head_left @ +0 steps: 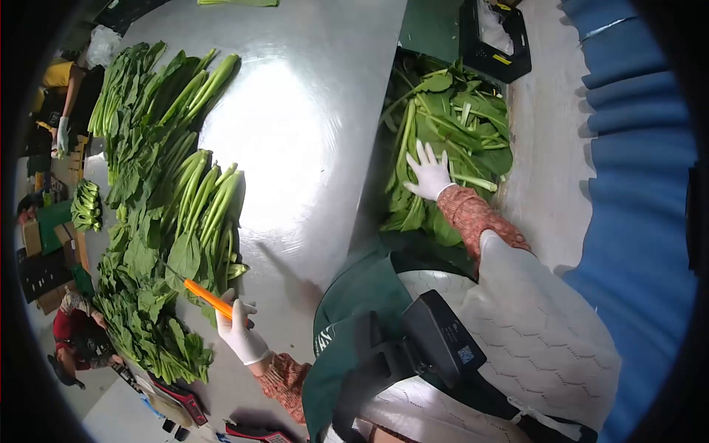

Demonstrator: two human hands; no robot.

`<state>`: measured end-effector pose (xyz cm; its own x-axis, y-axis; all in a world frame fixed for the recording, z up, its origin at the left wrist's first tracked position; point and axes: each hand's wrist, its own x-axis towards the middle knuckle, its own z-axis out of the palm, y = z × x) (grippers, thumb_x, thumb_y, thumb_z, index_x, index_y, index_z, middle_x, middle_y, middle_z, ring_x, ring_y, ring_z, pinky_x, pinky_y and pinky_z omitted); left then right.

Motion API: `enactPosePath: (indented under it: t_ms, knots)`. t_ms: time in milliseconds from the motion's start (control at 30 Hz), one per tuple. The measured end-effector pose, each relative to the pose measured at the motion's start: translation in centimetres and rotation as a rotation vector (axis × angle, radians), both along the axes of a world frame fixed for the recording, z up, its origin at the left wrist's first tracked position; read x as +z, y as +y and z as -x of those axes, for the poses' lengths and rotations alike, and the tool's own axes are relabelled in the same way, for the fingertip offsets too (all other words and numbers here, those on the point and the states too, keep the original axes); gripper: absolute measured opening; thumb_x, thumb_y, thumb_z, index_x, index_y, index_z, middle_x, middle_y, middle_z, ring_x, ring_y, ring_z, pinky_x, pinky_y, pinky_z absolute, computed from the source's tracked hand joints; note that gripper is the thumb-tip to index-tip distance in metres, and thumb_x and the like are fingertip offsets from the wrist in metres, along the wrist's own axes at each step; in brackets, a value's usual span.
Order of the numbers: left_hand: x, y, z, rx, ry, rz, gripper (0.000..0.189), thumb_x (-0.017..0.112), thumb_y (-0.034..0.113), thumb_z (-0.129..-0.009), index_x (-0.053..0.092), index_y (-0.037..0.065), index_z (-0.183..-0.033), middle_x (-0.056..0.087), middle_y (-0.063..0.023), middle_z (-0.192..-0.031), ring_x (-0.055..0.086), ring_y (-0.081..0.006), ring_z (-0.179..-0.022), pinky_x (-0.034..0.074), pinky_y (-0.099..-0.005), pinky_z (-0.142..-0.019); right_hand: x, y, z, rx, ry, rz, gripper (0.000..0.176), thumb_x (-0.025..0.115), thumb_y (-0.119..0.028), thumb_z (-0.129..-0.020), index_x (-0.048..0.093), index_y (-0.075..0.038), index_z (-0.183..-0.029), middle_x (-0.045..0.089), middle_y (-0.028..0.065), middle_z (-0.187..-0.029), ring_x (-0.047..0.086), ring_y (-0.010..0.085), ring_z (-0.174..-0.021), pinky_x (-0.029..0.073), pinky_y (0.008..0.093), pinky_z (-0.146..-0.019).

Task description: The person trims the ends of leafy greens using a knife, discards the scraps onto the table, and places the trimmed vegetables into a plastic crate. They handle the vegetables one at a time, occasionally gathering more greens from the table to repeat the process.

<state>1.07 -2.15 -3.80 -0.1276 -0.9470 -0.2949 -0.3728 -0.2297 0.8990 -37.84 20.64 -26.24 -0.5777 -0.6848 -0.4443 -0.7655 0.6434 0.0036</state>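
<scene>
My left hand (pixel 240 336), in a white glove, is closed round the orange handle of a knife (pixel 207 297). Its thin dark blade points up and left, over the leafy green vegetables (pixel 185 258) on the metal table. My right hand (pixel 430 176), also gloved, lies with fingers spread on a heap of loose leaves and stems (pixel 465 133) beside the table. Some fingers of the left hand are hidden behind the handle.
More stalked greens (pixel 148 111) lie along the far side of the metal table (pixel 317 111). A black crate (pixel 496 40) stands beyond the leaf heap. A blue curtain (pixel 635 184) hangs at right. Across the table, a co-worker (pixel 77 332) in red bends over; another gloved hand (pixel 62 136) shows farther up.
</scene>
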Motion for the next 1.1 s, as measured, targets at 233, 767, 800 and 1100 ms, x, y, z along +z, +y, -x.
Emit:
enactPosePath:
  t_ms: [233, 767, 800, 1100]
  knots:
    - [-0.7, 1.2, 0.5, -0.055, 0.057, -0.026, 0.031, 0.060, 0.011, -0.089, 0.058, -0.004, -0.116, 0.058, -0.0002, -0.068, 0.050, -0.0066, -0.060, 0.034, -0.0192, -0.058, -4.7, 0.7, 5.8, -0.018, -0.382, -0.053, 0.086, 0.066, -0.047, -0.082, 0.025, -0.026, -0.155, -0.001, 0.0193, -0.163, 0.021, 0.0369, -0.147, 0.022, 0.0621, -0.114]
    - [-0.7, 2.1, -0.7, -0.087, -0.103, -0.073, 0.033, 0.058, 0.012, -0.090, 0.058, -0.005, -0.118, 0.055, 0.0000, -0.066, 0.053, -0.0070, -0.061, 0.041, -0.0201, -0.061, 0.4, -1.9, 8.9, -0.631, -0.042, 0.142, 0.130, 0.065, -0.080, -0.065, 0.001, -0.014, -0.157, 0.016, 0.0334, -0.155, 0.019, 0.0455, -0.145, 0.014, 0.0688, -0.112]
    - [-0.7, 1.9, -0.4, -0.108, -0.096, -0.066, 0.034, 0.058, 0.013, -0.090, 0.058, -0.005, -0.118, 0.055, -0.0003, -0.066, 0.052, -0.0073, -0.061, 0.043, -0.0215, -0.063, -1.2, -1.5, 6.5, -0.583, -0.060, 0.041, 0.135, 0.065, -0.082, -0.062, -0.003, -0.015, -0.157, 0.015, 0.0339, -0.155, 0.018, 0.0455, -0.146, 0.014, 0.0698, -0.111]
    - [-0.4, 0.4, 3.3, -0.238, -0.133, -0.058, 0.034, 0.059, 0.013, -0.089, 0.058, -0.006, -0.117, 0.056, -0.0023, -0.066, 0.051, -0.0105, -0.064, 0.049, -0.0324, -0.079, -6.1, 4.1, -3.5, -0.152, 0.074, 0.292, 0.085, 0.073, -0.019, -0.076, 0.031, -0.015, -0.150, 0.048, 0.0182, -0.133, 0.048, 0.0343, -0.121, 0.032, 0.0470, -0.108]
